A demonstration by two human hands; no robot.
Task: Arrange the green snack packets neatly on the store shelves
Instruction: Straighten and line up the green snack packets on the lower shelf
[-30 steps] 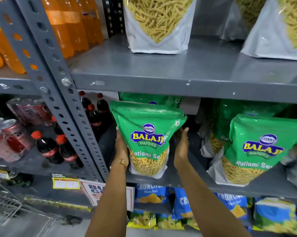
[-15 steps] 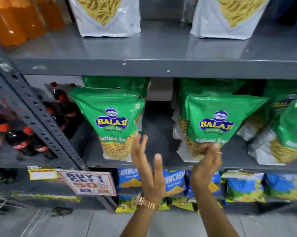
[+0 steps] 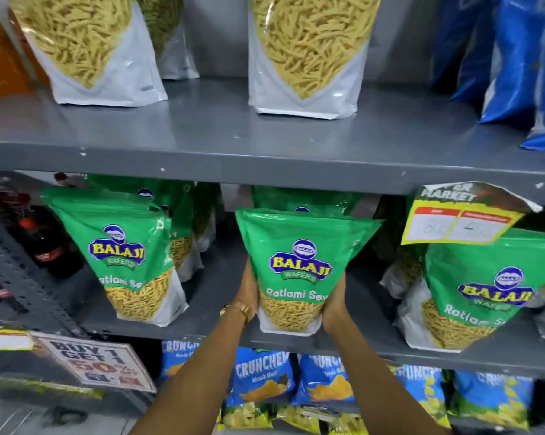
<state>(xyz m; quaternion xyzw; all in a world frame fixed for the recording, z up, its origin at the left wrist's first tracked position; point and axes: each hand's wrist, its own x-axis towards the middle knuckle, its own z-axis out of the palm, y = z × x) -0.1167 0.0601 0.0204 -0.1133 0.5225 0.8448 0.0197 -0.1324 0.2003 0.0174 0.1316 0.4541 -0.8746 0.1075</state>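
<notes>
A green Balaji Ratlami Sev packet (image 3: 299,265) stands upright in the middle of the grey middle shelf (image 3: 214,328). My left hand (image 3: 249,290) presses its left side and my right hand (image 3: 335,299) presses its right side. Another green packet (image 3: 123,252) stands to the left on the same shelf, with more green packets behind it. A third green packet (image 3: 481,290) leans at the right. Further green packets sit behind the held one, mostly hidden.
White sev pouches (image 3: 305,54) and blue bags (image 3: 522,58) stand on the upper shelf (image 3: 264,158). A yellow price tag (image 3: 462,218) hangs from its edge. Cola bottles (image 3: 42,240) are at the left. Blue Crunchem packets (image 3: 264,378) fill the lower shelf beside a promo sign (image 3: 98,362).
My hands have left the left packet, moved right and closed on the middle green packet. The view has shifted to the right along the shelf.
</notes>
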